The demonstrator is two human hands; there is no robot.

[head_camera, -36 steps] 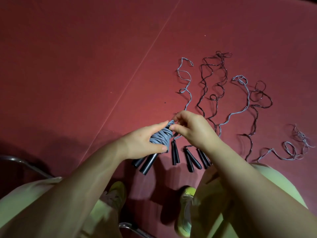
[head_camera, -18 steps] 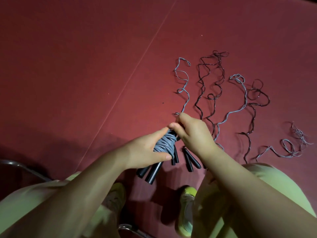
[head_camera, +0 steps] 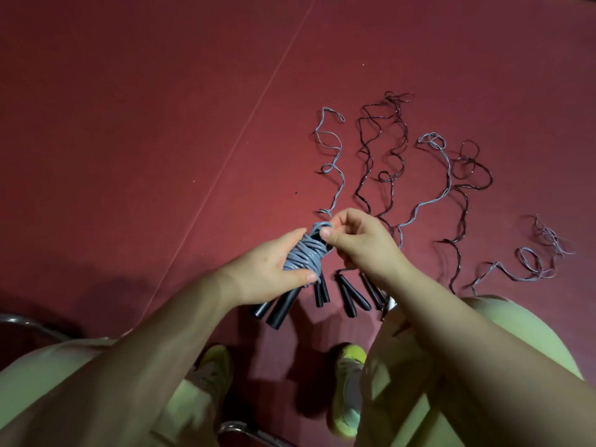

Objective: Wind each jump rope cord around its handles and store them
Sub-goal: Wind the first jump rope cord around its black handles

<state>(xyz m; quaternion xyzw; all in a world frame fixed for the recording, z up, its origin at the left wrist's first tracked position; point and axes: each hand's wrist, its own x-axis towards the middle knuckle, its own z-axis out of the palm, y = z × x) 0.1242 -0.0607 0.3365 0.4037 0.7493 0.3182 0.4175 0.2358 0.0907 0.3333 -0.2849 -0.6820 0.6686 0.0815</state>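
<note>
The red floor (head_camera: 135, 130) carries four unwound ropes fanned from twelve to three o'clock of the hands: a grey cord (head_camera: 333, 162), a dark cord (head_camera: 380, 150), another grey cord (head_camera: 435, 188) crossed by a second dark one (head_camera: 464, 201), and a grey tangle (head_camera: 535, 256) farthest out at three o'clock. Their black handles (head_camera: 350, 293) lie in a row at six o'clock of the right hand.

Over the last second the view has drifted a little, while the wound bundle (head_camera: 303, 256) has stayed in the same grasp. The left hand (head_camera: 261, 272) wraps it, thumb across the grey coils, with its two handles (head_camera: 274, 309) jutting toward seven o'clock.

The smallest change matters most: the right hand (head_camera: 361, 243), which was pinching low against the coils, now pinches the last short loop of cord (head_camera: 322, 225) at the bundle's top, at twelve o'clock. Hardly any slack is left, so I judge this rope is at the tucking-in stage. Storing it, and four more ropes, remain.
</note>
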